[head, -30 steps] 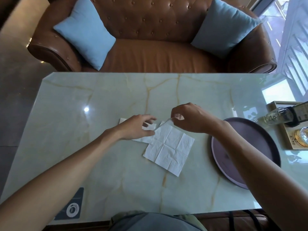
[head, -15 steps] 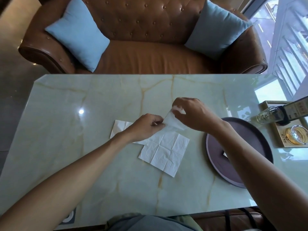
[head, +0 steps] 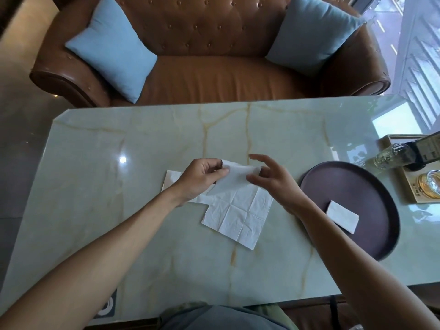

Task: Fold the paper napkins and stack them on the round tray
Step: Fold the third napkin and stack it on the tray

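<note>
Both hands lift one napkin's far edge.
Left hand point(head: 200, 178) and right hand point(head: 271, 181) pinch napkin point(head: 238, 206); two napkins on table point(head: 119, 198), one folded napkin point(head: 342, 216) on tray point(head: 371, 182).

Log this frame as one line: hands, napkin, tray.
left hand pinches lifted napkin | right hand pinches its other end | open napkin flat on table | round tray: one folded napkin
</note>
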Demonstrator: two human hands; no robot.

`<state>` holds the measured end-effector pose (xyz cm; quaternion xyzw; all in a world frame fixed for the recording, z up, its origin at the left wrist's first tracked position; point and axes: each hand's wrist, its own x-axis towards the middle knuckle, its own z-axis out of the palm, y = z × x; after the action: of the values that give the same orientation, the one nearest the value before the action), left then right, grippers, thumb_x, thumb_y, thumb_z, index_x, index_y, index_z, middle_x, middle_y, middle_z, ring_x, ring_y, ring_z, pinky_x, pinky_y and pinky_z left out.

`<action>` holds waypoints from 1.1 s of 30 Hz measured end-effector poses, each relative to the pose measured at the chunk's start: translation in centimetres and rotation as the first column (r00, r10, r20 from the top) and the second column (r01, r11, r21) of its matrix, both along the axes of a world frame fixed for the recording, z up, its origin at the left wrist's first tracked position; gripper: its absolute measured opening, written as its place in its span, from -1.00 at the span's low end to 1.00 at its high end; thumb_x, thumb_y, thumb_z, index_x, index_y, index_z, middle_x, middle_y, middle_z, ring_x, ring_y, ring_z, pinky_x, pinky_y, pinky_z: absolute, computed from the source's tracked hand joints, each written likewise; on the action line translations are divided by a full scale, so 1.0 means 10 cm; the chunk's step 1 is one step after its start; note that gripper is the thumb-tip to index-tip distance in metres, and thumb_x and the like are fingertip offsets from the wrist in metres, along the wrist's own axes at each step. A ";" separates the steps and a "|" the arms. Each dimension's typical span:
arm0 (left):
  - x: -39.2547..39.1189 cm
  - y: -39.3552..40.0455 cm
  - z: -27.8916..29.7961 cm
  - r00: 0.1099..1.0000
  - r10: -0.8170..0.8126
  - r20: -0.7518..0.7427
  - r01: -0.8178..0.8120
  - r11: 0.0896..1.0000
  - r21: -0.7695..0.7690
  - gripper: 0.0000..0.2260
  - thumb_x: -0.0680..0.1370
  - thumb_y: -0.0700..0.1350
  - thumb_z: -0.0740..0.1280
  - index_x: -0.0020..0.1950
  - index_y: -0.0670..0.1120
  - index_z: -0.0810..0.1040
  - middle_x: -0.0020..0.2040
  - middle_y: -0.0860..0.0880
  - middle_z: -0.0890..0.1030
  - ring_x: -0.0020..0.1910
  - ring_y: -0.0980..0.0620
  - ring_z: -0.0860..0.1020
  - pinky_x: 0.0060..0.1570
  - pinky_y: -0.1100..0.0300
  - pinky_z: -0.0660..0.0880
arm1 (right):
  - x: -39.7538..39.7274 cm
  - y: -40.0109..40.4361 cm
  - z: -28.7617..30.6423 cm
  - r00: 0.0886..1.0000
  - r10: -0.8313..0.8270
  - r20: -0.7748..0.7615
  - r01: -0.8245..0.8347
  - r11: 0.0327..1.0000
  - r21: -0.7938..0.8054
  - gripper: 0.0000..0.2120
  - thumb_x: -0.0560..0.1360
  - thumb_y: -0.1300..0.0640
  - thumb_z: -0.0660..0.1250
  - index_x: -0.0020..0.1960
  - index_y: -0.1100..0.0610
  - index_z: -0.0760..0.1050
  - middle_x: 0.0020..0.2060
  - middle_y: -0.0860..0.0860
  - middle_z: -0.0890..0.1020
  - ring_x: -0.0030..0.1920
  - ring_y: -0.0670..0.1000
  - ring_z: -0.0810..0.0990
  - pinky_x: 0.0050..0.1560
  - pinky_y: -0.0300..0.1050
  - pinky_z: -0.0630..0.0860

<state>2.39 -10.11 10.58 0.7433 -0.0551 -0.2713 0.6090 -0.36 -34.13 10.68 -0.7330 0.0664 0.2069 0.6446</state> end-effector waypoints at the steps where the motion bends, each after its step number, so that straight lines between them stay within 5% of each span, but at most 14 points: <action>1: -0.01 0.00 0.00 1.000 0.002 0.003 -0.002 1.000 0.015 -0.59 0.57 0.07 0.40 0.07 -0.31 0.59 -0.09 -0.07 0.57 -0.12 -0.05 0.49 0.00 0.00 0.42 | 0.02 0.02 0.00 0.999 -0.001 0.034 0.003 0.998 -0.057 -0.64 0.53 0.22 0.47 0.31 0.05 0.55 -0.16 0.12 0.67 -0.14 -0.04 0.62 -0.01 -0.13 0.54; 3: -0.02 -0.03 -0.03 0.998 0.057 0.023 -0.057 0.998 0.029 -0.78 0.58 -0.09 0.43 0.15 -0.20 0.64 -0.01 -0.05 0.71 -0.04 -0.02 0.65 0.07 0.08 0.54 | 0.06 0.02 0.00 0.996 -0.002 0.093 0.019 0.982 -0.186 -0.82 0.53 0.19 0.46 0.13 0.09 0.64 -0.21 0.17 0.67 -0.21 -0.04 0.59 -0.10 -0.09 0.50; 8: -0.03 -0.08 -0.07 0.974 0.199 0.107 -0.212 0.970 0.123 -0.47 0.48 -0.12 0.55 0.39 -0.01 0.46 -0.19 0.02 0.59 -0.20 0.14 0.59 0.01 0.28 0.52 | 0.11 0.05 0.06 0.974 0.099 0.203 0.000 0.899 -0.437 -0.97 0.54 0.10 0.44 -0.05 0.05 0.65 -0.21 -0.08 0.70 -0.20 -0.09 0.62 -0.11 -0.18 0.50; 14: -0.03 -0.07 -0.08 0.941 0.008 0.339 -0.134 0.926 0.352 -0.95 0.55 -0.07 0.46 -0.03 -0.02 0.69 -0.23 0.15 0.55 -0.27 0.27 0.51 -0.15 0.34 0.39 | 0.15 0.08 0.10 0.934 0.239 0.265 -0.014 0.767 -0.642 -0.94 0.54 0.05 0.42 -0.01 0.00 0.65 -0.05 -0.10 0.64 -0.03 -0.03 0.60 -0.02 -0.12 0.47; 18: -0.03 -0.03 -0.08 0.919 -0.054 0.392 -0.123 0.903 0.412 -0.94 0.57 -0.04 0.44 -0.01 0.00 0.65 -0.05 0.10 0.48 -0.08 0.26 0.48 -0.04 0.35 0.39 | 0.19 0.08 0.16 0.910 0.308 0.279 -0.042 0.736 -0.676 -0.93 0.55 0.06 0.42 -0.03 0.05 0.64 0.05 -0.08 0.61 0.02 -0.04 0.59 0.01 -0.13 0.45; 23: 0.00 -0.03 0.02 0.963 -0.056 0.262 -0.040 0.938 0.345 -0.96 0.55 -0.13 0.44 -0.06 -0.05 0.60 -0.10 0.02 0.69 -0.06 -0.02 0.66 0.05 0.02 0.59 | 0.25 0.10 0.23 0.909 0.364 0.205 -0.120 0.697 -0.707 -0.92 0.56 0.06 0.35 0.01 0.02 0.60 -0.11 -0.07 0.69 -0.04 0.00 0.61 -0.01 -0.04 0.52; 28: 0.00 -0.05 0.06 0.971 -0.021 0.240 -0.053 0.953 0.299 -0.98 0.56 -0.12 0.43 -0.03 -0.03 0.63 -0.14 0.06 0.70 -0.16 0.04 0.67 -0.10 0.21 0.54 | 0.29 0.08 0.26 0.897 0.409 0.170 -0.204 0.721 -0.662 -0.86 0.55 0.02 0.42 0.08 0.00 0.62 -0.11 -0.09 0.69 -0.09 -0.07 0.60 -0.10 -0.30 0.45; 30: 0.01 -0.06 0.08 0.975 -0.024 0.220 -0.042 0.957 0.287 -0.94 0.56 -0.07 0.44 0.00 -0.02 0.67 -0.18 0.10 0.70 -0.22 0.11 0.64 -0.16 0.27 0.50 | 0.31 0.11 0.29 0.899 0.409 0.155 -0.227 0.738 -0.636 -0.88 0.55 0.01 0.41 0.02 0.03 0.67 -0.13 -0.09 0.71 -0.08 -0.07 0.64 -0.07 -0.22 0.50; 33: 0.04 -0.05 0.06 0.983 -0.019 0.182 -0.028 0.967 0.253 -0.82 0.57 0.03 0.43 0.02 -0.06 0.72 -0.11 0.02 0.75 -0.12 0.03 0.67 -0.02 0.06 0.57 | 0.33 0.14 0.33 0.924 0.358 0.134 -0.219 0.783 -0.582 -0.87 0.55 0.01 0.42 -0.04 0.05 0.70 -0.14 -0.07 0.73 -0.08 -0.03 0.67 -0.03 -0.08 0.55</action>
<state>2.82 -10.63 11.20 0.8372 -0.0737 -0.2053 0.5016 2.98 -32.75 13.96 -0.9090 -0.0678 0.1862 0.3667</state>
